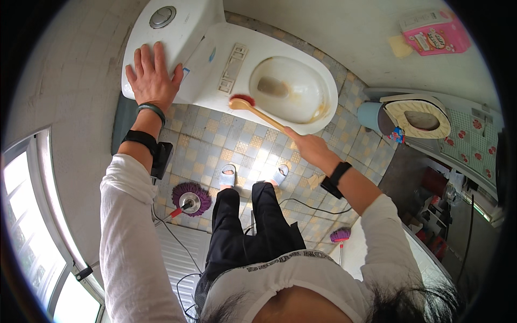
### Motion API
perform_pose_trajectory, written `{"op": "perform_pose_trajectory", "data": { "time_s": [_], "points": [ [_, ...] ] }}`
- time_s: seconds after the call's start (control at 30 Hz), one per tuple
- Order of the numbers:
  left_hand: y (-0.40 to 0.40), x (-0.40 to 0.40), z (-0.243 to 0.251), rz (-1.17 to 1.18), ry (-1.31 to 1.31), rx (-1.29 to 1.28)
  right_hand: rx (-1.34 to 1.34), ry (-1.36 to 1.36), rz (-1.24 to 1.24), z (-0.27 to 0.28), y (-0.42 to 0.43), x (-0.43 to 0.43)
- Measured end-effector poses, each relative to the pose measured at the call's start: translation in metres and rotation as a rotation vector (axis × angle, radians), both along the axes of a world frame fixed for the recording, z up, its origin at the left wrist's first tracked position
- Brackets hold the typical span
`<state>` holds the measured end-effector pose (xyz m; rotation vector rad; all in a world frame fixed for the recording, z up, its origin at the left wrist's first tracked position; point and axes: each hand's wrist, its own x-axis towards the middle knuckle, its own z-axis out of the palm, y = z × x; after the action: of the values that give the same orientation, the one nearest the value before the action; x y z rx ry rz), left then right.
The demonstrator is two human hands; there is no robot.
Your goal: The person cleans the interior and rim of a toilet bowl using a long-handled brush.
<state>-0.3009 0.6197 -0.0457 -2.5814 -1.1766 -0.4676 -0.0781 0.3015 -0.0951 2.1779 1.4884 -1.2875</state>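
Note:
My left hand (151,76) rests flat on the white toilet tank (139,38), fingers spread, just below the round flush button (162,17). In my right hand (309,147) is the handle of a wooden brush (258,114). Its red bristles (244,98) are at the near edge of the toilet's ceramic rim, left of the bowl; whether they touch it I cannot tell. The toilet bowl (299,80) has yellow-brown stains inside, and no seat is fitted on it. Seat hinge mounts (233,68) show between bowl and tank.
A purple mop (192,200) stands on the tiled floor at left, beside a ribbed white panel (181,246). Black cables run near my legs. A cushioned toilet seat (418,117) leans at right by a blue bin (369,115). A pink package (436,36) lies upper right. Another purple mop (340,235) is lower right.

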Motion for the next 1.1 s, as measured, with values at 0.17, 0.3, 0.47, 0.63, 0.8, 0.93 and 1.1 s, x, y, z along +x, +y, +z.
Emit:
{"op": "perform_pose_trajectory", "data": {
  "time_s": [0.17, 0.3, 0.47, 0.63, 0.8, 0.93, 1.1],
  "points": [
    [-0.002, 0.010, -0.009, 0.009, -0.002, -0.003, 0.139, 0.021, 0.017, -0.033, 0.052, -0.029],
    [0.000, -0.003, -0.005, 0.038, 0.038, -0.011, 0.038, -0.001, 0.024, -0.019, 0.024, -0.017],
    [-0.002, 0.003, -0.001, 0.016, 0.013, -0.011, 0.102, -0.028, 0.018, -0.017, 0.022, -0.007],
    [-0.002, 0.005, -0.007, 0.022, 0.018, -0.011, 0.092, -0.018, 0.020, -0.030, 0.045, -0.024],
    [-0.001, -0.002, -0.005, 0.017, 0.015, 0.019, 0.045, -0.019, 0.015, -0.015, -0.001, -0.002],
    [-0.001, 0.006, -0.003, -0.008, -0.020, 0.012, 0.091, -0.034, 0.043, -0.020, 0.032, -0.014],
    [0.000, -0.001, -0.008, 0.022, 0.017, 0.009, 0.150, 0.030, -0.003, -0.035, 0.038, -0.030]
  ]
}}
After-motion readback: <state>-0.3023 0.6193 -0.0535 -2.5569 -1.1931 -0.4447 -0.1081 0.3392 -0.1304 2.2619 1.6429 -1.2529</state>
